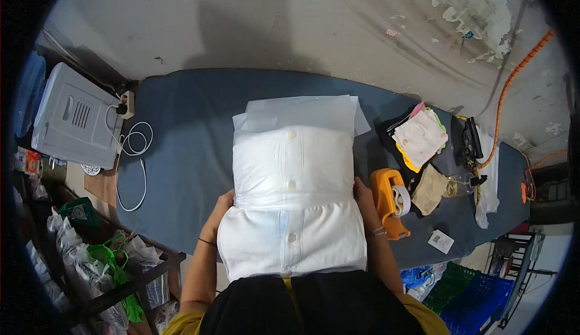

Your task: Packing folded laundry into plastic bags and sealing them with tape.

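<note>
A white buttoned garment (312, 163) lies in front of me, with its button placket running down the middle. Its lower part bulges over the table edge and reaches my dark top. From under its far end, sheets of translucent plastic (299, 110) stick out. My left hand (223, 206) grips the garment's left side about halfway down. On the opposite side my right hand (365, 201) holds the other edge. Most fingers of both hands are hidden by the cloth. Just right of my right hand stands an orange tape dispenser (384, 192) with a tape roll (400, 200).
Folded cloths (419, 138), a beige cloth (428, 190), an iron (466, 142) with an orange cord (512, 86), a spray bottle (463, 184) and a white card (441, 241) are at right. A white cable (142, 172) and plastic box (77, 117) are left.
</note>
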`<control>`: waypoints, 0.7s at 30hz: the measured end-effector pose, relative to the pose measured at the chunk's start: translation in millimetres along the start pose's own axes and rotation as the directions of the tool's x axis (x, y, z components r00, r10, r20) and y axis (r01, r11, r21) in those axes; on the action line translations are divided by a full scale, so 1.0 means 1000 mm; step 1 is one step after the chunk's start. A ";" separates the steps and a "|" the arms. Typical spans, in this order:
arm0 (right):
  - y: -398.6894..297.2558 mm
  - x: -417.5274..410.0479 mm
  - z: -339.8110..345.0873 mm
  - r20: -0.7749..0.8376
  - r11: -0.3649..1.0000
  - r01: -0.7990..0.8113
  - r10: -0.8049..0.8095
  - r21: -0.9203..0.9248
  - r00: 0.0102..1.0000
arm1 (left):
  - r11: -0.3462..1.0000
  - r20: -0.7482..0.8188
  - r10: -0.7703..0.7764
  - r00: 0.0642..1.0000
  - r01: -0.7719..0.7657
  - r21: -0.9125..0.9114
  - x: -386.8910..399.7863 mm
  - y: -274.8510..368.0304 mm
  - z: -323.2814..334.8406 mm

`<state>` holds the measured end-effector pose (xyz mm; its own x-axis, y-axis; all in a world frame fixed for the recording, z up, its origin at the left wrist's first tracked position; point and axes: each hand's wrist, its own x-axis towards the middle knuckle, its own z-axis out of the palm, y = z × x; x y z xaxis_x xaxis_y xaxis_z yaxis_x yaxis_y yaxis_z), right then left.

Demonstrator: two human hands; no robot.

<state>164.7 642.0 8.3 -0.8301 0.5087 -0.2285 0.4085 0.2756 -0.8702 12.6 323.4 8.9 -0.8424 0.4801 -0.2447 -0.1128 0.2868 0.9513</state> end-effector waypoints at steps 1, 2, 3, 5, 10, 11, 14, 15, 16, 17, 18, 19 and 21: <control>-0.001 0.004 -0.005 -0.012 1.000 -0.003 0.003 -0.003 1.000 | 0.980 0.164 -0.135 0.977 0.156 -0.123 -0.002 0.023 -0.001; -0.002 0.007 -0.011 0.117 0.997 0.022 -0.013 -0.071 0.993 | 0.922 0.339 -0.241 0.910 0.323 -0.212 -0.001 0.037 -0.001; -0.004 0.010 -0.012 0.257 0.989 0.065 -0.030 -0.130 0.966 | 0.925 0.335 -0.235 0.912 0.316 -0.212 -0.002 0.039 -0.004; 0.006 0.019 -0.017 0.295 0.977 0.068 -0.005 -0.204 0.956 | 0.828 0.447 -0.388 0.806 0.518 -0.215 0.004 0.030 -0.007; -0.040 -0.017 -0.014 0.386 0.958 -0.271 0.217 0.090 0.897 | 0.481 0.544 -0.124 0.830 0.530 -0.698 -0.026 -0.093 -0.009; -0.059 -0.038 -0.010 0.302 0.847 -0.425 0.334 0.318 0.893 | 0.226 0.651 0.064 0.756 0.624 -0.748 -0.029 -0.097 -0.010; -0.056 -0.067 -0.001 0.191 0.714 -0.463 0.431 0.526 0.882 | 0.613 0.556 0.064 0.829 0.407 -0.677 -0.047 -0.107 -0.013; -0.053 -0.072 0.001 0.123 0.757 -0.410 0.408 0.509 0.905 | 0.763 0.510 0.079 0.856 0.277 -0.584 -0.051 -0.107 -0.013; -0.055 -0.071 0.008 0.058 0.796 -0.359 0.381 0.487 0.923 | 0.878 0.464 0.103 0.880 0.139 -0.459 -0.055 -0.107 -0.014; -0.054 -0.072 0.013 -0.004 0.833 -0.309 0.349 0.460 0.937 | 0.952 0.418 0.134 0.898 0.001 -0.307 -0.059 -0.108 -0.015; -0.046 -0.074 0.014 -0.076 0.864 -0.264 0.326 0.429 0.942 | 0.952 0.425 0.131 0.896 0.007 -0.308 -0.066 -0.088 -0.010; -0.036 -0.078 0.013 -0.155 0.891 -0.225 0.306 0.395 0.940 | 0.929 0.388 0.115 0.914 0.039 -0.369 -0.076 -0.044 -0.001; -0.025 -0.083 0.015 -0.275 0.939 -0.137 0.228 0.315 0.934 | 0.904 0.331 0.095 0.939 0.058 -0.425 -0.084 -0.010 0.001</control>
<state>217.9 580.4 42.6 -0.5776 0.7625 -0.2916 0.3776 -0.0671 -0.9235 84.6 280.8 20.0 -0.6276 0.7519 -0.2017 -0.3748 -0.0647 0.9248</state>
